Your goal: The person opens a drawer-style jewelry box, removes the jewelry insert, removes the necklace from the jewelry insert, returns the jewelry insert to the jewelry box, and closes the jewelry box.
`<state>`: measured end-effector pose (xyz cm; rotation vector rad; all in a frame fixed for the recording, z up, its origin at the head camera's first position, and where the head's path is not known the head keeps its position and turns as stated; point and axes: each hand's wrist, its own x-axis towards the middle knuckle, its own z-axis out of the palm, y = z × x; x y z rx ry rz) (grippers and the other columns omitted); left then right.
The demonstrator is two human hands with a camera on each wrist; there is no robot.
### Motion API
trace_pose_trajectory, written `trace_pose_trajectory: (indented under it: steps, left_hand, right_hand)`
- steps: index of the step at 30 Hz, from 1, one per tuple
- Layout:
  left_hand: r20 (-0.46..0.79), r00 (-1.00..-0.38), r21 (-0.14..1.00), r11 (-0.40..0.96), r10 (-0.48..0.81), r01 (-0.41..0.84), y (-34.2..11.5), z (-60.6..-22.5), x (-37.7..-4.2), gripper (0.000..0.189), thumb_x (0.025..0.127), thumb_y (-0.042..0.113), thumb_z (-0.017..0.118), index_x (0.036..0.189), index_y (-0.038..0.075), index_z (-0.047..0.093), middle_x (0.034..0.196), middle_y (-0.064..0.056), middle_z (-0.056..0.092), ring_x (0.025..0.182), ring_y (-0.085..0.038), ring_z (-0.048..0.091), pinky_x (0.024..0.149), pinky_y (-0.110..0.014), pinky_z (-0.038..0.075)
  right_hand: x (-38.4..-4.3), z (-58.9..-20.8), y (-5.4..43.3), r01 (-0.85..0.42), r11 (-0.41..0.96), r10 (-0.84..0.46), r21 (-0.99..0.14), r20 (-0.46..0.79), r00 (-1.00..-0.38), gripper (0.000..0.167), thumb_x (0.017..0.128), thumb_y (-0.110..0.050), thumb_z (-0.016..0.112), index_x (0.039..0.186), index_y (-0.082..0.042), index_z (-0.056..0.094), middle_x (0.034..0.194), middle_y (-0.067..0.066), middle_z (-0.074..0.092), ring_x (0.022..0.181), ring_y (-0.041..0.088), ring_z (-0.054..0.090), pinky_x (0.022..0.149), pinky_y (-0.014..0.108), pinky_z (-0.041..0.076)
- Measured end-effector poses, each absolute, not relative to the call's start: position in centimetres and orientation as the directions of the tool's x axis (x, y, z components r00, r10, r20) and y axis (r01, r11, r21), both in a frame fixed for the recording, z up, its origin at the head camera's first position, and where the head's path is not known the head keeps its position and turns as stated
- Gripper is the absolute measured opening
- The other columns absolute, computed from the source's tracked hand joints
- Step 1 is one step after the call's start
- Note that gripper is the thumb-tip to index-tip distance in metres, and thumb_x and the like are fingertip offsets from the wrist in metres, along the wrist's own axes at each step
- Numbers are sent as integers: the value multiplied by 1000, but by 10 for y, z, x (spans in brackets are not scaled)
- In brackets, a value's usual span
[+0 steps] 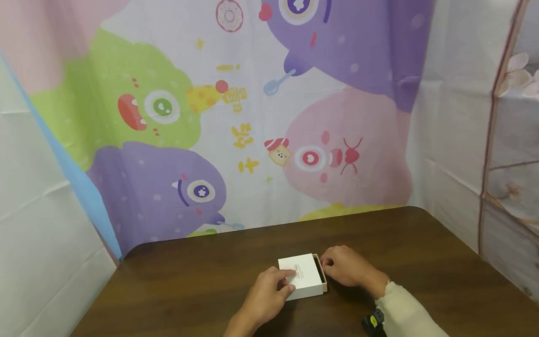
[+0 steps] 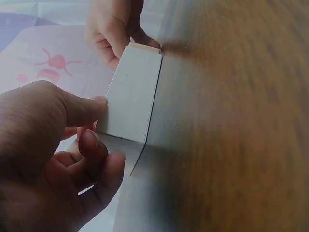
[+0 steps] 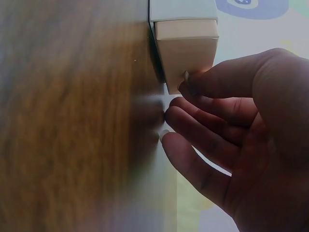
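White box (image 1: 306, 276) lies flat on the desk (image 1: 189, 281), between 5 and 6 o'clock in the head view, printed face up. Its drawer (image 3: 187, 54) sticks out a little at the box's 3 o'clock end.

Left hand (image 1: 265, 296), at 8 o'clock of the box: grip grasping the outer sleeve, forefinger laid over the top, thumb at the near side. Judged reason: anchors the sleeve so it cannot slide along with the drawer.

Right hand (image 1: 347, 266), just past the 3 o'clock end: grip appears to pinch the drawer by its end face, thumb and forefinger tips together; any tab between them too small to tell. Other fingers bent, off the box. Judged reason: opposite holds keep force along the drawer's line, limiting twist.
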<state>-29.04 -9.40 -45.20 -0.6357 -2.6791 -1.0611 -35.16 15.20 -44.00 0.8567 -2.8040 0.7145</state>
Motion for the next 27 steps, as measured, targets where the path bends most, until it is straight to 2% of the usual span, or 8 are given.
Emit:
trace_pose_trajectory:
  steps: [15, 23, 27]
  left_hand:
    - [311, -899, 593, 677, 308, 437, -95, -448, -290, 28, 88, 16, 77, 116, 14, 75, 81, 13, 50, 65, -4, 42, 55, -24, 36]
    - [318, -894, 595, 667, 317, 448, -93, -449, -290, 28, 88, 14, 77, 116, 13, 75, 81, 11, 50, 68, -5, 43, 60, -24, 38]
    - [329, -889, 591, 665, 318, 456, -93, -450, -290, 27, 88, 14, 76, 115, 12, 75, 81, 12, 50, 70, -5, 44, 62, -24, 38]
  right_hand:
    - [-352, -437, 153, -545, 739, -480, -396, 260, -838, 13, 85, -10, 66, 77, -19, 70, 89, -6, 67, 79, 10, 58, 72, 36, 50]
    - [-352, -436, 155, -542, 731, -482, -414, 249, -840, 23, 85, -7, 64, 67, -20, 60, 74, -10, 56, 68, 10, 48, 63, 32, 41]
    - [-352, -436, 155, -549, 724, -487, -417, 253, -836, 23, 85, -7, 64, 67, -21, 62, 75, -11, 58, 69, 9, 49, 64, 31, 42]
